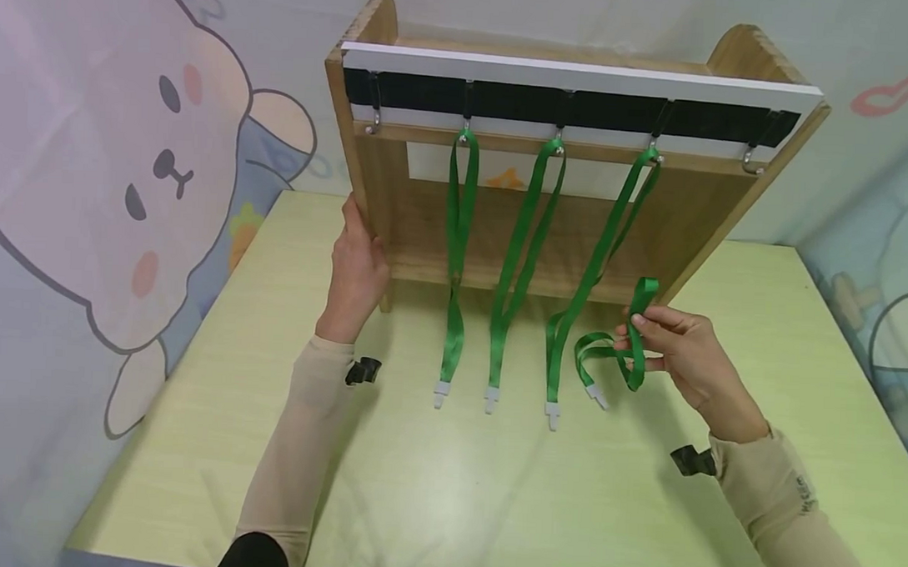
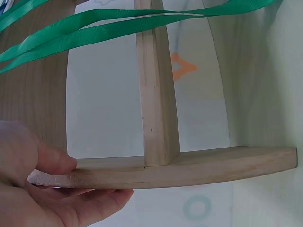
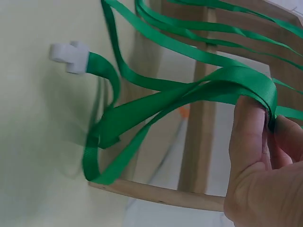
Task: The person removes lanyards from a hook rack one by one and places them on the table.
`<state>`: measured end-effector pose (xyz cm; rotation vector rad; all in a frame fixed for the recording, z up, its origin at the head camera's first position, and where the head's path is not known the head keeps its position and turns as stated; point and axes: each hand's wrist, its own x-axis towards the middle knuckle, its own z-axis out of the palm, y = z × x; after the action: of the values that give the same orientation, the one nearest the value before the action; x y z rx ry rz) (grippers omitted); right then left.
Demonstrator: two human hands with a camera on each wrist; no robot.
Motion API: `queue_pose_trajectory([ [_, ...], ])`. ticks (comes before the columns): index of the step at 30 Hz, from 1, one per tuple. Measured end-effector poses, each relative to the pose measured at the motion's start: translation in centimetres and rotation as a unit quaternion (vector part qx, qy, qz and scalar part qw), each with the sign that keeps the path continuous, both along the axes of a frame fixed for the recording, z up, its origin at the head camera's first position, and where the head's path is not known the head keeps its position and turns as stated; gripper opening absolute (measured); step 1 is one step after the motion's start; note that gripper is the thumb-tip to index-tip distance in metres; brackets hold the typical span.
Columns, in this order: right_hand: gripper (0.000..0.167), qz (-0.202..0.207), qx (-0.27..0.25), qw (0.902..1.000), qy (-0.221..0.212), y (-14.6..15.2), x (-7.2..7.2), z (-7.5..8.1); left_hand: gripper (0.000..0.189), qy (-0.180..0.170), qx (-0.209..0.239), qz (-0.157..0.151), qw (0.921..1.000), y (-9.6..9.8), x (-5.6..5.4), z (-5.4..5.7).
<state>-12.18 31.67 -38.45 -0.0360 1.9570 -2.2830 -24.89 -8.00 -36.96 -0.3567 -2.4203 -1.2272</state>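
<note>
A wooden rack [image 1: 576, 238] stands on the table with metal hooks along its black-and-white front strip [image 1: 580, 104]. Three green lanyards [image 1: 529, 228] hang from its middle hooks, white clips down. My left hand [image 1: 357, 272] grips the rack's left side panel [image 2: 113, 177], thumb on one face and fingers on the other. In my right hand [image 1: 684, 354], thumb and fingertips pinch a loose green lanyard [image 3: 227, 82] near its folded loop. The rest of that lanyard droops in coils, its white clip [image 3: 75, 56] dangling over the table, below and in front of the rack's right side.
The far-left hook [image 1: 373, 122] and the far-right hook [image 1: 751, 160] carry no lanyard. A pale yellow-green table [image 1: 491, 502] extends toward me. Cartoon-printed cloth [image 1: 112, 180] covers the walls behind and beside it.
</note>
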Motion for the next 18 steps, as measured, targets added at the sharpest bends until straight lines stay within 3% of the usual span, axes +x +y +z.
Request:
queue_pose_trajectory([
  [12,0.013,-0.017,0.11,0.9917,-0.065,-0.8,-0.5,-2.6,0.062,-0.001,-0.002,-0.005,1.0,0.0,0.0,0.0],
  [18,0.029,-0.029,0.159,0.9837,-0.079,-0.6,-0.8,-3.7,0.061,0.003,-0.004,-0.004,1.0,-0.2,0.0,0.0],
])
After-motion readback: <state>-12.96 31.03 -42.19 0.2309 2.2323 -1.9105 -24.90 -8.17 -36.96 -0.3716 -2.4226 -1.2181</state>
